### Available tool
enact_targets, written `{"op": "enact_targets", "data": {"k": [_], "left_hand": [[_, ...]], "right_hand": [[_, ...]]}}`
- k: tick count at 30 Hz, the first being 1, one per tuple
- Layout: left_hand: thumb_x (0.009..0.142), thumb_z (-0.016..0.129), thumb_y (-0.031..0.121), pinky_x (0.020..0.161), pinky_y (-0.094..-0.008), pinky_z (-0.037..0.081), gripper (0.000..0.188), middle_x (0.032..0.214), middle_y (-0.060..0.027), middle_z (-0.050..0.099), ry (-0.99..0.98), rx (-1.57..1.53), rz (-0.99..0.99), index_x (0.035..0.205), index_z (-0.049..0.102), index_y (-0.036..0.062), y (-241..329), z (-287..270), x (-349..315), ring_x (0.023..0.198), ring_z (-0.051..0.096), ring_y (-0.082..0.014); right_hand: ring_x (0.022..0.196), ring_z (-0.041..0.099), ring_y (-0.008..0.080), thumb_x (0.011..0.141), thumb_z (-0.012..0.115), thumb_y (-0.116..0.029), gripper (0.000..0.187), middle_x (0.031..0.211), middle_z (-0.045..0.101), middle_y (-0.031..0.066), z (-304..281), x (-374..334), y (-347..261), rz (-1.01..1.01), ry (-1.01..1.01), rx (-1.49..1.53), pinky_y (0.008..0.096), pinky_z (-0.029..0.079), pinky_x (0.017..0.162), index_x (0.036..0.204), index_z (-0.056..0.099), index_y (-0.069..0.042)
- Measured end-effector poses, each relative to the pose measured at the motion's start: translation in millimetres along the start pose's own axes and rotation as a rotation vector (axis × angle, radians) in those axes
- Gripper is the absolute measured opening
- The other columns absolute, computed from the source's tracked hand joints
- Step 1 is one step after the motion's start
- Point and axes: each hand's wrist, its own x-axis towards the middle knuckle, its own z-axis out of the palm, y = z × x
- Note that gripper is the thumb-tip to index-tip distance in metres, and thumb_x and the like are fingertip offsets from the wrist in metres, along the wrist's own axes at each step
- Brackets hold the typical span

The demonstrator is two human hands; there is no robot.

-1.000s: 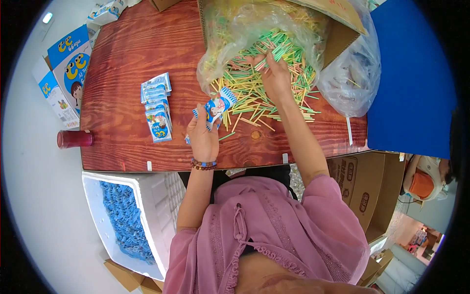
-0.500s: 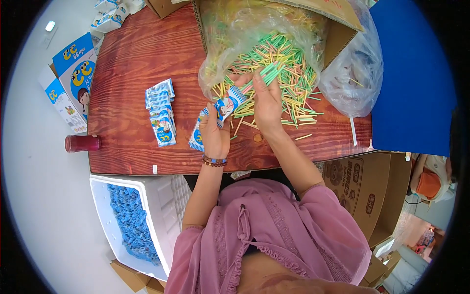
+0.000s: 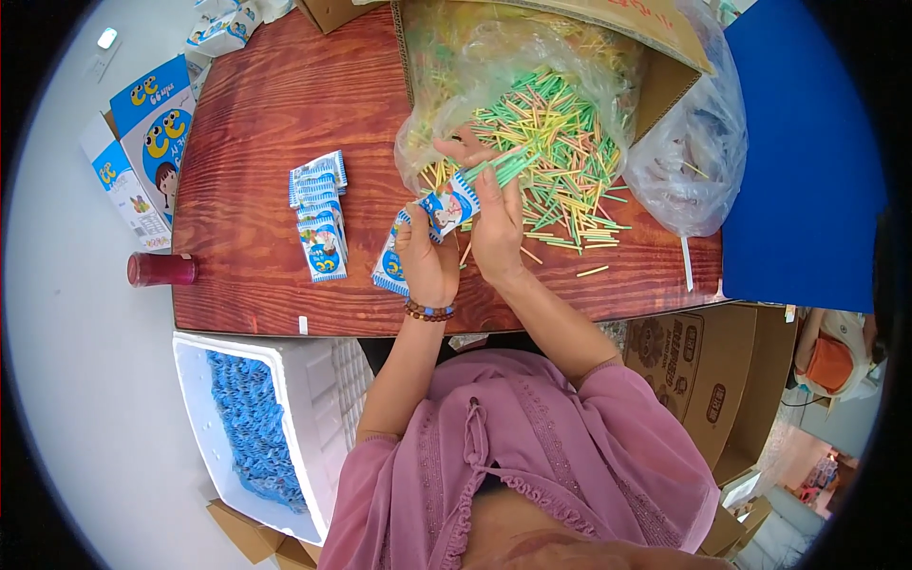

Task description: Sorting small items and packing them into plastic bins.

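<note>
- Red-brown wooden table (image 3: 256, 123).
- White foam box (image 3: 309, 380), lower left, holding small blue items (image 3: 256, 427).
- Pile of coloured sticks (image 3: 560, 142) spilling from a clear bag (image 3: 494, 57).
- Row of overlapping sachets (image 3: 321, 214), left on the table.
- Left hand (image 3: 427, 261), fingers curled, gripping a blue-and-white packet (image 3: 450, 207) before the pile.
- Right hand (image 3: 499, 223), partly closed, holding a few green sticks (image 3: 513, 166) at the packet's upper end.

Glossy wood-grain table (image 3: 256, 123); shiny plastic sachets (image 3: 324, 249); crinkly clear bag (image 3: 689, 185); matt cardboard box (image 3: 668, 90).
</note>
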Motion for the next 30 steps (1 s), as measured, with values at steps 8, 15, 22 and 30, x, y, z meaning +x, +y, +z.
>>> {"op": "enact_targets", "data": {"k": [8,15,22,30], "left_hand": [[0.101,0.050,0.027,0.093,-0.0355,0.048,0.029,0.111,-0.0074,0.065,-0.062,-0.062,-0.009,0.110,0.060,0.0015,0.2,6.7,2.3,0.102,0.061,-0.0167],[0.097,0.053,0.038,0.104,-0.0417,0.041,0.045,0.133,-0.0062,0.055,-0.204,-0.176,-0.058,0.129,0.050,0.0058,1.5,-10.7,2.2,0.120,0.053,-0.0217],[0.096,0.055,0.036,0.106,-0.0437,0.040,0.051,0.134,-0.0077,0.054,-0.234,-0.219,-0.078,0.136,0.045,0.0049,9.9,-3.2,8.3,0.123,0.051,-0.0228],[0.098,0.055,0.028,0.105,-0.0390,0.038,0.038,0.129,-0.0034,0.057,-0.241,-0.204,-0.096,0.129,0.051,0.0070,17.1,8.1,0.8,0.114,0.054,-0.0179]], "right_hand": [[0.136,0.034,0.0249,0.104,0.035,-0.027,0.045,0.145,0.041,0.0170,-7.3,-0.2,-4.7,-0.007,-0.111,-0.086,0.0382,0.022,0.114,0.137,0.040,0.003],[0.135,0.036,0.0273,0.102,0.035,-0.038,0.057,0.149,0.034,0.0203,3.7,-2.0,-15.6,0.030,-0.209,-0.025,0.0403,0.023,0.114,0.139,0.035,0.006],[0.126,0.046,0.0253,0.103,0.038,-0.030,0.046,0.134,0.052,0.0171,-3.3,1.2,-20.7,-0.062,-0.091,-0.299,0.0369,0.030,0.109,0.131,0.046,0.005],[0.100,0.056,0.0302,0.097,0.050,-0.017,0.024,0.102,0.059,0.0161,0.3,-0.7,-13.4,-0.008,-0.117,-0.712,0.0382,0.042,0.091,0.104,0.062,0.002]]}}
